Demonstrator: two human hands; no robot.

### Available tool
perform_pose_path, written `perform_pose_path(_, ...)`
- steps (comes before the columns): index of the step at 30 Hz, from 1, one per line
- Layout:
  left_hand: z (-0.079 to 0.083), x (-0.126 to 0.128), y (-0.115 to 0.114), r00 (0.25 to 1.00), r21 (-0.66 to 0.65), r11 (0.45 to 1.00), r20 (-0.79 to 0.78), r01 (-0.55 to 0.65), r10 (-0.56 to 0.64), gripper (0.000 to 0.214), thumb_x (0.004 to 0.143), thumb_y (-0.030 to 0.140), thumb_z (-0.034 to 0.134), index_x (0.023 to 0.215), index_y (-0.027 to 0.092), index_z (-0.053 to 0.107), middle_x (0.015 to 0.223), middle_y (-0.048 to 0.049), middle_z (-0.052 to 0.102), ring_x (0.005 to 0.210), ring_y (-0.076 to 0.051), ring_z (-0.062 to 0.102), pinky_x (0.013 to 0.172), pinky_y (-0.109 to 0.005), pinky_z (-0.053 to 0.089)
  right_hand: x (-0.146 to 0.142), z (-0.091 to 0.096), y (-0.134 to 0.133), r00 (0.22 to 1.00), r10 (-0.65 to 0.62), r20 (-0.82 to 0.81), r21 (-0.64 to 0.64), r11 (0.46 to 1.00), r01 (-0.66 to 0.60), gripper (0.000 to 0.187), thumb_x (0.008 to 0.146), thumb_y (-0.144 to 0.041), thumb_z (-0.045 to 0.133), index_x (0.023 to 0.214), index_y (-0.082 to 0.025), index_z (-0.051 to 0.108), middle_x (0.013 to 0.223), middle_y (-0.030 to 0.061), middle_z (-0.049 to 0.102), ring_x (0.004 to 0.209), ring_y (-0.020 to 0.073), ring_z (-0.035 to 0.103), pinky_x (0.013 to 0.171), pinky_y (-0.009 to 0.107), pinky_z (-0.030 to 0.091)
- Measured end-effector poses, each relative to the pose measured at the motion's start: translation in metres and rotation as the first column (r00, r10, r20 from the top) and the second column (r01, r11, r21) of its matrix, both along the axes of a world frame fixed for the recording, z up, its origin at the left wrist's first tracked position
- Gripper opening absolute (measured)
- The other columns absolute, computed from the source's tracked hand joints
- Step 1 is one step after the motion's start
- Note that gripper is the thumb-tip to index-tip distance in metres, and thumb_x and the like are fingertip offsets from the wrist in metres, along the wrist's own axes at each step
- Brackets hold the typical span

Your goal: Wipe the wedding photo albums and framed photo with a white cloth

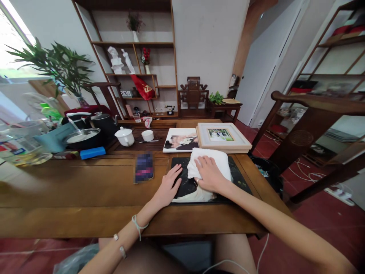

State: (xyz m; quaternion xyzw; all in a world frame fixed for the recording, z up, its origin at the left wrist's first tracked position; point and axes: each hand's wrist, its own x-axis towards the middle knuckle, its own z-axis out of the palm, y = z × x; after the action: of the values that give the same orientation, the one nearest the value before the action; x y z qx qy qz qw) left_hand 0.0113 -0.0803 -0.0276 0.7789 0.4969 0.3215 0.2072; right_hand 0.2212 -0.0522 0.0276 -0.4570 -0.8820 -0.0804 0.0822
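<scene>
Right hand [209, 172], fingers spread, lies on white cloth [223, 161]; left hand [167, 187], fingers slightly apart. Black board [241, 180] appears part-done: bare areas, pale patch [195, 196] left.

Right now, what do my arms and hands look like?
Your left hand and right hand are gloveless, with no sleeves on the forearms. A thin pale-green cord bracelet circles the left wrist; farther up sit two small silvery pieces, perhaps one open cuff.

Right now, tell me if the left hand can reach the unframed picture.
Likely yes: the left hand looks empty, and only black board and tabletop lie between it and the unframed picture.
</scene>
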Motion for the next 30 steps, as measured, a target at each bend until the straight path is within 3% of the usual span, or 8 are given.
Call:
perform_pose_path(7,-0.001,-0.002,0.006,1.000,-0.024,1.000,0.026,0.003,-0.002,0.041,0.093,0.028,0.041,0.134,0.024,0.049,0.149,-0.0096,0.041,0.142,-0.024,0.031,0.114,-0.052,0.025,0.007,-0.007,-0.081,0.981,0.192,-0.009,-0.063,0.979,-0.192,0.072,0.081,-0.042,0.058,0.140,-0.005,0.038,0.141,0.0244,0.039,0.130,0.0400,0.030,0.109,0.056,0.017)
perform_pose_path(10,-0.002,0.001,0.006,1.000,-0.031,0.999,0.004,-0.030,0.030,0.043,0.093,0.025,0.039,0.135,0.025,0.047,0.150,-0.0094,0.039,0.142,-0.024,0.030,0.113,-0.055,0.025,0.019,-0.006,-0.099,0.971,0.236,-0.041,-0.113,0.964,-0.239,0.076,0.078,-0.042,0.060,0.142,-0.008,0.036,0.144,0.0214,0.038,0.132,0.0384,0.029,0.111,0.054,0.016)
perform_pose_path(14,-0.001,0.007,0.002,0.997,-0.032,0.997,-0.042,-0.072,0.071,0.045,0.093,0.021,0.035,0.137,0.023,0.044,0.151,-0.0112,0.037,0.142,-0.025,0.029,0.112,-0.057,0.025,0.036,-0.005,-0.078,0.977,0.199,-0.069,-0.136,0.969,-0.207,0.073,0.078,-0.037,0.060,0.141,-0.009,0.038,0.143,0.0193,0.041,0.131,0.0353,0.031,0.110,0.052,0.020)
perform_pose_path(19,0.001,0.007,0.001,0.997,-0.012,0.999,-0.063,-0.052,0.051,0.045,0.094,0.022,0.033,0.138,0.022,0.043,0.151,-0.0126,0.037,0.142,-0.025,0.029,0.111,-0.056,0.026,0.056,-0.008,-0.021,0.995,0.078,-0.054,-0.027,0.996,-0.080,0.064,0.080,-0.034,0.058,0.135,-0.004,0.044,0.138,0.0210,0.045,0.127,0.0349,0.034,0.107,0.050,0.027)
perform_pose_path(22,0.000,0.006,0.001,0.997,0.002,0.999,-0.050,-0.050,0.050,0.045,0.093,0.022,0.034,0.137,0.022,0.044,0.150,-0.0131,0.038,0.142,-0.026,0.029,0.111,-0.057,0.026,0.060,-0.008,-0.004,0.998,0.014,-0.053,0.030,0.999,-0.012,0.058,0.082,-0.033,0.057,0.131,-0.004,0.048,0.132,0.0212,0.049,0.123,0.0349,0.038,0.104,0.049,0.031)
perform_pose_path(26,-0.001,0.007,0.000,0.997,0.007,0.998,-0.032,-0.066,0.066,0.045,0.093,0.022,0.035,0.137,0.024,0.044,0.150,-0.0118,0.039,0.141,-0.026,0.030,0.111,-0.057,0.026,0.048,-0.008,-0.020,0.998,-0.012,-0.058,0.061,0.998,0.015,0.056,0.084,-0.037,0.056,0.128,-0.004,0.050,0.127,0.0230,0.051,0.121,0.0372,0.039,0.104,0.053,0.029)
perform_pose_path(30,-0.001,0.007,0.000,0.998,-0.004,0.999,-0.013,-0.053,0.053,0.047,0.094,0.023,0.035,0.141,0.025,0.039,0.152,-0.0110,0.037,0.142,-0.025,0.029,0.112,-0.056,0.024,0.032,-0.010,-0.065,0.991,0.117,-0.069,-0.023,0.993,-0.119,0.068,0.080,-0.037,0.058,0.137,-0.004,0.043,0.135,0.0235,0.044,0.128,0.0378,0.032,0.110,0.055,0.020)
